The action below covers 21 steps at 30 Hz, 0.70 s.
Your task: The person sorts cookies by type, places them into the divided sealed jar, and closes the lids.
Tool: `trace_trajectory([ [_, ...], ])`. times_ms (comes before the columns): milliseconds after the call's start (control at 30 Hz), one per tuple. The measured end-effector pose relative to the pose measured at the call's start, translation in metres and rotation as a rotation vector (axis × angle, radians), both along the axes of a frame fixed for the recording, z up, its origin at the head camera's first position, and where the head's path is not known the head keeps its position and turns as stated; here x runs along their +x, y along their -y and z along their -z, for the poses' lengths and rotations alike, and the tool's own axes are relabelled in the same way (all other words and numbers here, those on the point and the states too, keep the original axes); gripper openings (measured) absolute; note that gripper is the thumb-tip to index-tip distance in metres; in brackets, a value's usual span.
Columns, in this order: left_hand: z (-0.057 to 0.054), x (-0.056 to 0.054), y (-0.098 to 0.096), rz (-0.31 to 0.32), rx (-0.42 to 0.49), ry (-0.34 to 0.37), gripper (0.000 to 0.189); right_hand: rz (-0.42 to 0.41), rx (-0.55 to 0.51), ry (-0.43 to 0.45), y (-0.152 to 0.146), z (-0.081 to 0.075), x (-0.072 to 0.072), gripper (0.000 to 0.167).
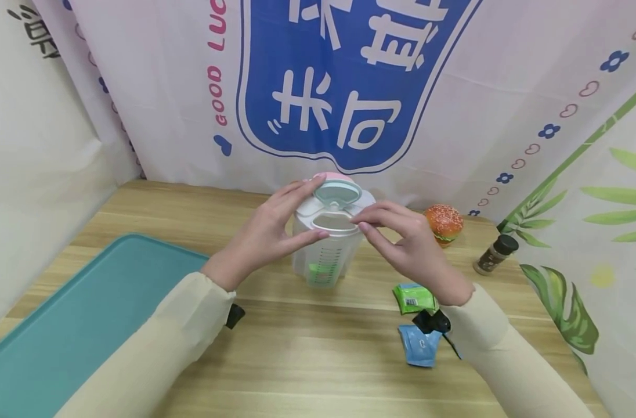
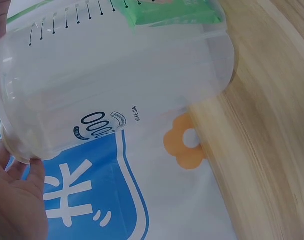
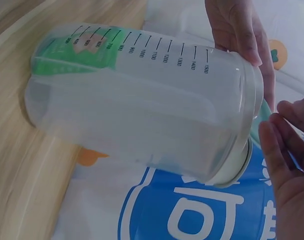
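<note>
A clear plastic storage container (image 1: 331, 249) with a measuring scale stands upright on the table. One pale green flap (image 1: 340, 193) of its lid is raised over an opening, and a pink flap (image 1: 332, 176) shows behind. Through the wall I see a green packet (image 3: 77, 52) at the bottom. My left hand (image 1: 268, 226) holds the lid from the left, thumb at the front rim and fingers reaching behind. My right hand (image 1: 409, 244) is at the opening's right edge, thumb and fingertips close together, with nothing visible between them.
To the right lie a green packet (image 1: 416, 298) and a blue packet (image 1: 420, 346), partly under my right wrist. A toy burger (image 1: 443, 223) and a black-capped seasoning bottle (image 1: 495, 254) stand farther back. A teal tray (image 1: 104, 313) covers the left side, and a printed cloth (image 1: 166, 116) hangs behind.
</note>
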<state>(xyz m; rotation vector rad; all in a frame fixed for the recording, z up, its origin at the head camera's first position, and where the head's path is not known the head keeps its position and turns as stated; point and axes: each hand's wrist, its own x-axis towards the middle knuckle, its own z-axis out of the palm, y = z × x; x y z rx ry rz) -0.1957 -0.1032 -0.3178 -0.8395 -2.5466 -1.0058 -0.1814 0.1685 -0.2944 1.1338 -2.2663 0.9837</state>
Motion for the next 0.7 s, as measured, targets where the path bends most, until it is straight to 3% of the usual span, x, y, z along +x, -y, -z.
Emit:
trace_trajectory([
  [233,-0.001,0.001,0.001,-0.018,-0.013,0.014,0.093,-0.005,-0.101,-0.058,-0.024,0.015,0.001,0.015],
  [333,-0.001,0.002,0.001,-0.018,-0.014,0.018,0.093,0.009,-0.060,-0.023,-0.039,0.025,-0.001,0.015],
  [433,-0.002,0.002,0.002,-0.020,-0.014,0.020,0.094,0.042,0.097,0.105,-0.057,0.033,-0.001,0.015],
  [567,-0.002,0.002,0.003,-0.026,-0.012,0.013,0.094,0.104,0.371,0.347,-0.081,0.042,0.001,0.019],
  [700,-0.002,0.002,0.001,-0.021,-0.014,0.023,0.094,0.117,0.489,0.484,-0.103,0.057,0.002,0.025],
])
